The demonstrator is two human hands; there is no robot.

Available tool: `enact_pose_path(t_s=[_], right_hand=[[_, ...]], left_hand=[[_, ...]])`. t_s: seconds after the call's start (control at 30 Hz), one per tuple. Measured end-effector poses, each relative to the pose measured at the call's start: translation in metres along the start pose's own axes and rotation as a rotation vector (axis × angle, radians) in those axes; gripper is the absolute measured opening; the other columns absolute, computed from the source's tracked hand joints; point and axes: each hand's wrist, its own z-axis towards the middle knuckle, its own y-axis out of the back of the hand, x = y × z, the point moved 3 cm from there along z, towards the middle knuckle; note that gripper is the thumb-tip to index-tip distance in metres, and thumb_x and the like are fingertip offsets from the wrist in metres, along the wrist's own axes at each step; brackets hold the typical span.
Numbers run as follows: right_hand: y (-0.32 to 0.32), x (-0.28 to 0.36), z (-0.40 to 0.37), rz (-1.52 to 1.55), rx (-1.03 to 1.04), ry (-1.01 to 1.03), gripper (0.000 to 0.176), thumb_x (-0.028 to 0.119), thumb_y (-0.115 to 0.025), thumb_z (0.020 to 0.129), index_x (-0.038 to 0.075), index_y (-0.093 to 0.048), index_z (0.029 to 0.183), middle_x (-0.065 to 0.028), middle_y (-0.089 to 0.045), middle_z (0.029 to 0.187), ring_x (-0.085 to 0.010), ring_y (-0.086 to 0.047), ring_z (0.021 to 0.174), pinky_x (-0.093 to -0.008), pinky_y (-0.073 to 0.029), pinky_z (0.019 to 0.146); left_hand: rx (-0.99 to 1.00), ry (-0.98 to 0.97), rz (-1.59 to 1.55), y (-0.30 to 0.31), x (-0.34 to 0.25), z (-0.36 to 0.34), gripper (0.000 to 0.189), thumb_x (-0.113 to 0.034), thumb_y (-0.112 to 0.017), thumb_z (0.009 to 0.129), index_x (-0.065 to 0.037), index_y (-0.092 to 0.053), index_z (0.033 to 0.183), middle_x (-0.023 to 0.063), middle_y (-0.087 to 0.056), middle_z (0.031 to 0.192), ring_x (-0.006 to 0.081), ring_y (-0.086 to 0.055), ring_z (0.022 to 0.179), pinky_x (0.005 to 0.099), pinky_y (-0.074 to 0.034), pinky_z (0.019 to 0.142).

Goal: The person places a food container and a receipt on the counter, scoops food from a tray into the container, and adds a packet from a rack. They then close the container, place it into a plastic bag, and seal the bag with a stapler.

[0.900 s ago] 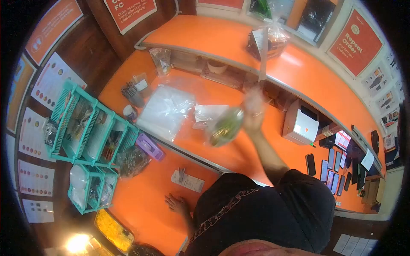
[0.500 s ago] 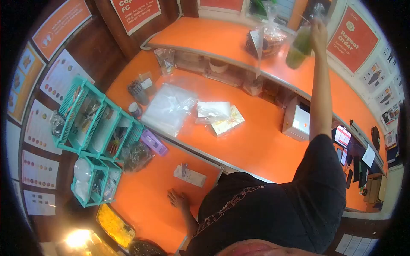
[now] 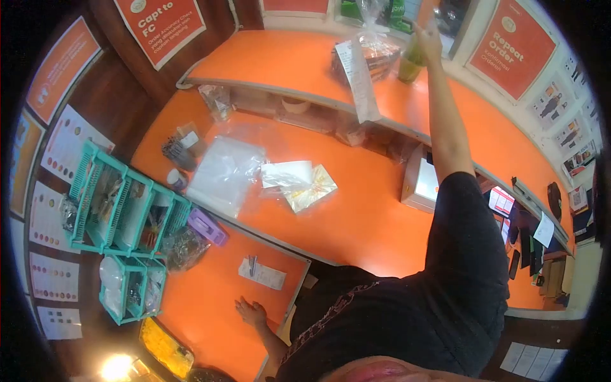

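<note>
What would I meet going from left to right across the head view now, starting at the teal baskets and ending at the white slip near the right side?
Teal baskets → left hand → patterned box → green bagged item in the right hand → lit screen → white slip.

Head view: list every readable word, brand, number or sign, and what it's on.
"Capt to FC" and, smaller, "Order Accuracy Check", on the red poster at upper left; the rest of its small print is too small to be sure of.
"Repeat Order", "Konfirmasi Orderan", on the red poster at upper right.
Too small or blurred: the bag's long receipt, counter receipt, far-left orange poster, lit screen.
</note>
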Motion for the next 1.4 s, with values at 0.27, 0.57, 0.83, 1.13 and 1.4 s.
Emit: enact_pose_path(t_s=[0.27,0.57,0.83,1.13,1.4], right_hand=[[-0.012,-0.061,-0.094,0.486,0.446,-0.129,0.074,0.008,-0.08,0.077,0.009,-0.043,0.141,-0.0115,-0.059,0.125,-0.0251,-0.064,0.102,-0.0367,-0.058,0.081],[-0.063,-0.135,-0.088,0.42,0.277,-0.227,0.065,-0.006,-0.074,0.077,0.006,-0.042,0.132,-0.0098,-0.064,0.107,-0.0204,-0.066,0.094,-0.0315,-0.057,0.069],[-0.087,-0.097,-0.09,0.117,0.415,0.198,0.026,0.002,-0.066,0.087,0.006,-0.064,0.112,-0.004,-0.063,0.095,-0.0167,-0.059,0.082,-0.0294,-0.047,0.066],[-0.086,0.139,-0.305,0.491,0.489,0.351,0.034,0.011,-0.067,0.09,0.003,-0.059,0.122,-0.0095,-0.06,0.112,-0.0217,-0.058,0.1,-0.032,-0.048,0.08],[0.227,0.453,-0.707,1.058,1.809,0.62,0.048,0.019,-0.07,0.09,0.001,-0.055,0.131,-0.0163,-0.055,0.129,-0.0294,-0.054,0.12,-0.0384,-0.046,0.096]], left_hand=[[-0.259,0.013,-0.257,0.024,-0.016,-0.059,0.071,-0.053,-0.047,0.1,-0.002,-0.042,0.149,0.0351,-0.038,0.15,0.0534,-0.034,0.14,0.063,-0.031,0.112],[-0.162,0.128,-0.118,0.045,-0.02,-0.135,0.071,-0.054,-0.047,0.101,0.0,-0.044,0.147,0.0287,-0.034,0.155,0.0499,-0.027,0.145,0.0604,-0.03,0.114],[-0.319,0.175,-0.15,0.082,-0.045,-0.138,0.046,-0.018,-0.062,0.096,-0.001,-0.056,0.139,0.0226,-0.044,0.153,0.046,-0.036,0.143,0.0554,-0.029,0.118],[-0.539,0.431,-0.395,0.102,0.007,-0.228,0.03,-0.013,-0.055,0.098,-0.005,-0.063,0.126,0.0207,-0.056,0.139,0.0389,-0.051,0.131,0.0462,-0.043,0.11],[-0.434,0.331,-0.938,0.204,-0.013,-0.247,0.03,-0.019,-0.06,0.098,-0.004,-0.063,0.124,0.0198,-0.065,0.118,0.034,-0.063,0.114,0.0412,-0.05,0.097]])
